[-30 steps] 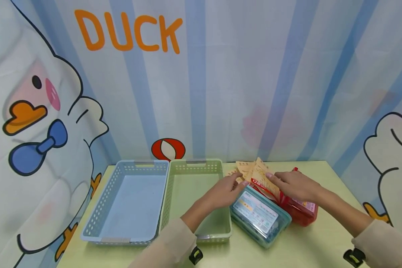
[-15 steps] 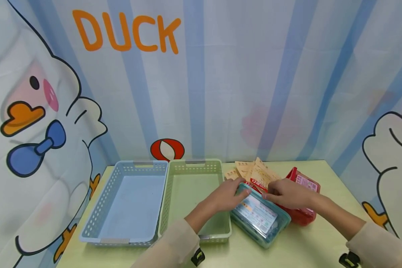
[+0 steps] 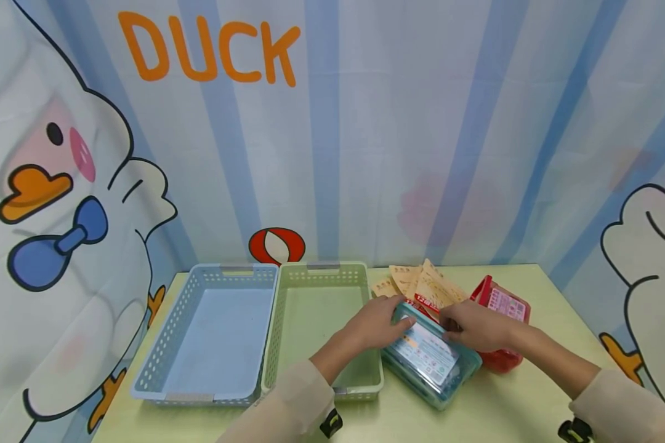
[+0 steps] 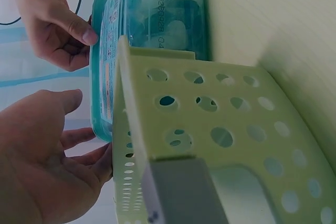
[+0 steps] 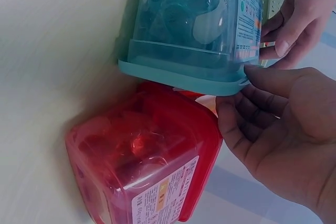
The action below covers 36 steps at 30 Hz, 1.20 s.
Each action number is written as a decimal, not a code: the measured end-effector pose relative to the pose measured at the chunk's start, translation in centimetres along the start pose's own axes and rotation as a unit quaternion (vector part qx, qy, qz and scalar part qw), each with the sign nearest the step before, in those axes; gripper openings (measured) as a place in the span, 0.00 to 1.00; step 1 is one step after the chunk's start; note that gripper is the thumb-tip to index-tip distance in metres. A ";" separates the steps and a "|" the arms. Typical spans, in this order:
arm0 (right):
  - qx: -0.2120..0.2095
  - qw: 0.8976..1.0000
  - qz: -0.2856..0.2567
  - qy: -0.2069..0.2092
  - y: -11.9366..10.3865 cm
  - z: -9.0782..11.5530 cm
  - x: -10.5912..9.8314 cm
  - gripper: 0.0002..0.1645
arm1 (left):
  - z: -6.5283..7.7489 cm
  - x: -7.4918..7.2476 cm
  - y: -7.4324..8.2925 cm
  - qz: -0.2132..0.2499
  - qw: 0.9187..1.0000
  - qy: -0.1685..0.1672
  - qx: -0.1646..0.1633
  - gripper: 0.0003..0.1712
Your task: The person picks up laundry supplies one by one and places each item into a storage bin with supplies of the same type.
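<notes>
A translucent teal plastic box (image 3: 435, 357) with a printed label and rounded pieces inside lies at an angle on the table. At its far left corner is my left hand (image 3: 375, 323); in the left wrist view its fingers (image 4: 97, 163) touch the lid's edge, while the thumb stands apart from the label. My right hand (image 3: 479, 326) pinches the lid's rim on the other side, thumb (image 5: 268, 80) on top and fingers bent behind it. Next to that hand, a red translucent box (image 3: 504, 307) stands touching or nearly touching the teal one.
Several tan packets with red bands (image 3: 429, 286) lie fanned out behind the teal box. To the left stand a green perforated basket (image 3: 324, 271) and a blue basket (image 3: 199, 289), side by side. The table (image 3: 510, 406) ends at a striped cloth backdrop (image 3: 366, 154).
My right hand has come left and down from the packets and red box to the teal box's rim. The left hand has lowered to the teal box's corner. The boxes look unmoved.
</notes>
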State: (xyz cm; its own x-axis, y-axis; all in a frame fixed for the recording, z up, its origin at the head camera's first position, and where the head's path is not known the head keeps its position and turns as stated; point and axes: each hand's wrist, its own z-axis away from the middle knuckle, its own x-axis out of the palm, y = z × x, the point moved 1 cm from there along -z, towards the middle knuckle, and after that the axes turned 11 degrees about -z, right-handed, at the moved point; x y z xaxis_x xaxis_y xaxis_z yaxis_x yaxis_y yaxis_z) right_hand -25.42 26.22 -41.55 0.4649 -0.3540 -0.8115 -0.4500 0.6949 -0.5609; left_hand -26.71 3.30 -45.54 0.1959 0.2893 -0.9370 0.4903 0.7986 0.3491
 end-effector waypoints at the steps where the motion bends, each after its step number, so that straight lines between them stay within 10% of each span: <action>1: 0.000 1.000 0.001 0.001 0.0 0.0 0.0 0.05 | 0.0 0.0 0.1 -0.004 1.000 0.002 0.000 0.34; 17: 0.020 1.000 -0.015 -0.006 0.0 0.0 0.1 0.08 | 0.1 0.2 0.6 -0.027 1.000 0.005 -0.014 0.38; 36: -0.028 0.999 0.042 -0.009 -1.7 1.0 0.0 0.08 | -0.4 -1.3 1.0 -0.007 0.998 0.051 -0.042 0.20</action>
State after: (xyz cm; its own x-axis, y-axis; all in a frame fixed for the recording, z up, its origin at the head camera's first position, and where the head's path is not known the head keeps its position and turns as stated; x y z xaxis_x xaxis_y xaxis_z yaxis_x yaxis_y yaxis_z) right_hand -23.82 25.64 -40.44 0.4371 -0.2838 -0.8535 -0.5300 0.6853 -0.4994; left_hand -26.75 3.94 -43.95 0.0997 0.3263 -0.9400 0.4189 0.8431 0.3371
